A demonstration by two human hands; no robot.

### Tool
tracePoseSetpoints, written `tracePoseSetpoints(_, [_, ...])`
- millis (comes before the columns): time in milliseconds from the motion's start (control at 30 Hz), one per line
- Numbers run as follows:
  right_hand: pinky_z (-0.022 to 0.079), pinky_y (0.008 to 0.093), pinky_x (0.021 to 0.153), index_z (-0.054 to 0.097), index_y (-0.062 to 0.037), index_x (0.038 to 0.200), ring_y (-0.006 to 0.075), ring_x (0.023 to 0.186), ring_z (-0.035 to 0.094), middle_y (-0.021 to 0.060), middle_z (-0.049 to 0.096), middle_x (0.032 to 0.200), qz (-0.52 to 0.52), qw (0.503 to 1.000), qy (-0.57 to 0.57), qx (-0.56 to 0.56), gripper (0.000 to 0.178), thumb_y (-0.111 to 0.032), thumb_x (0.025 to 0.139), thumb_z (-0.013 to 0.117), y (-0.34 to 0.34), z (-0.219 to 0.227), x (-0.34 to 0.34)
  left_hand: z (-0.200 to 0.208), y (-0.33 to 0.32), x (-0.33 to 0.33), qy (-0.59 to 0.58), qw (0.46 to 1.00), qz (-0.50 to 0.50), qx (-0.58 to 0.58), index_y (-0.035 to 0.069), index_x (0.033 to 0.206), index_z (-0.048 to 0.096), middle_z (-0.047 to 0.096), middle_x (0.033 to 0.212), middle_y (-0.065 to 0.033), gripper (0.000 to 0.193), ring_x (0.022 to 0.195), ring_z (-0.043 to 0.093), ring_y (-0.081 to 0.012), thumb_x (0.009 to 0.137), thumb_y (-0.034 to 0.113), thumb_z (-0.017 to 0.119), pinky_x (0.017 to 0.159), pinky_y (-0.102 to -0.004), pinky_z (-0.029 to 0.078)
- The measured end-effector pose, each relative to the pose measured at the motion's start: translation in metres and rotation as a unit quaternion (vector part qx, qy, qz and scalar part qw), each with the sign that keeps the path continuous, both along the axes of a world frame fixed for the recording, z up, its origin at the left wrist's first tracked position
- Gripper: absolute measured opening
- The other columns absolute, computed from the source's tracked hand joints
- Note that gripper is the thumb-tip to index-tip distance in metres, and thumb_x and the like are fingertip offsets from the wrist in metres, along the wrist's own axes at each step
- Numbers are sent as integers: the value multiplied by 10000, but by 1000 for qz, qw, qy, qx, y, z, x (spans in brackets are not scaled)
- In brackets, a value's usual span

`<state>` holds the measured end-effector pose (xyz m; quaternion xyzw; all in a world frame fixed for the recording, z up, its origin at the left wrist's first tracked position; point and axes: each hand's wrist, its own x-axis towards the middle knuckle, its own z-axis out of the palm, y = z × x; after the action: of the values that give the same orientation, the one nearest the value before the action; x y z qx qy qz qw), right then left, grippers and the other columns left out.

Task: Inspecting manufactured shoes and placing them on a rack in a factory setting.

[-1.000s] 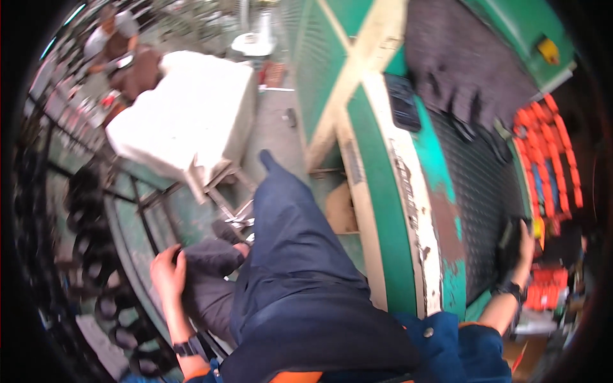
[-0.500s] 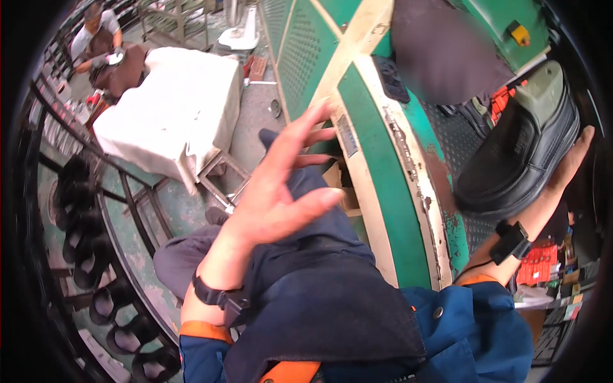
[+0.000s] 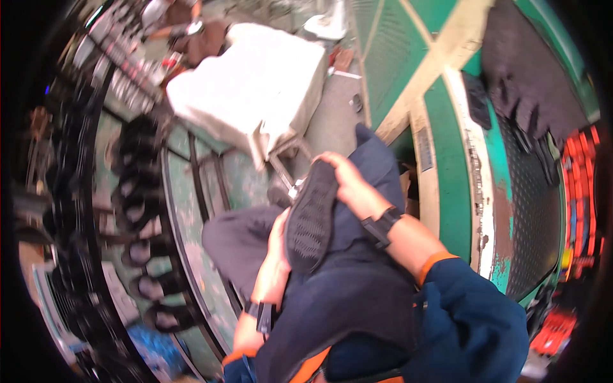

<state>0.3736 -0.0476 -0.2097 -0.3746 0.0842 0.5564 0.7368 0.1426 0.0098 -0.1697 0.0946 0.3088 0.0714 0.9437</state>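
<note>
A black shoe (image 3: 311,220) is held over my lap, its patterned sole turned up toward me. My left hand (image 3: 277,246) grips its near left side, the fingers mostly hidden behind it. Around the far end and right side of the shoe, my right hand (image 3: 348,180) is closed, the fingertips curling over the edge. The shoe's upper faces away and cannot be seen.
To my left stands a rack (image 3: 143,249) with several black shoes. A table under a white cloth (image 3: 252,89) is ahead, with another person (image 3: 191,32) behind it. On my right are a green and cream machine (image 3: 450,179) and red bins (image 3: 581,191).
My right hand has brought the shoe from the far right down over my lap and turned it sole up. My left hand, open before, has closed on it. The view has swung left.
</note>
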Motion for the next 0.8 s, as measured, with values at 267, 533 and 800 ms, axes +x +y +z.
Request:
tracePoseSetpoints(267, [550, 312, 675, 714, -25, 926, 174, 735, 673, 87, 714, 863, 33, 998, -39, 38, 312, -297, 972, 570, -9, -9, -17, 13, -12, -18, 91, 989, -73, 88, 73, 1360, 579, 686, 1237, -99, 474, 1043, 686, -258, 1010, 381, 495, 932, -434, 561])
tracePoseSetpoints(533, [515, 275, 693, 764, -84, 988, 129, 771, 662, 33, 717, 883, 89, 993, -49, -62, 364, -411, 950, 609, -11, -14, -13, 16, 31, 63, 173, 847, -175, 471, 53, 1600, 223, 232, 1650, -160, 669, 1497, 285, -258, 1053, 367, 448, 1186, -380, 296])
tracePoseSetpoints(800, [490, 300, 801, 750, -65, 959, 165, 879, 654, 68, 714, 949, 68, 977, -86, -182, 396, -430, 885, 613, 1, -38, -8, -33, 47, 103, 164, 784, -220, 557, -47, 1414, 525, 565, 1409, -166, 512, 1309, 521, -249, 1066, 317, 437, 1129, -337, 351])
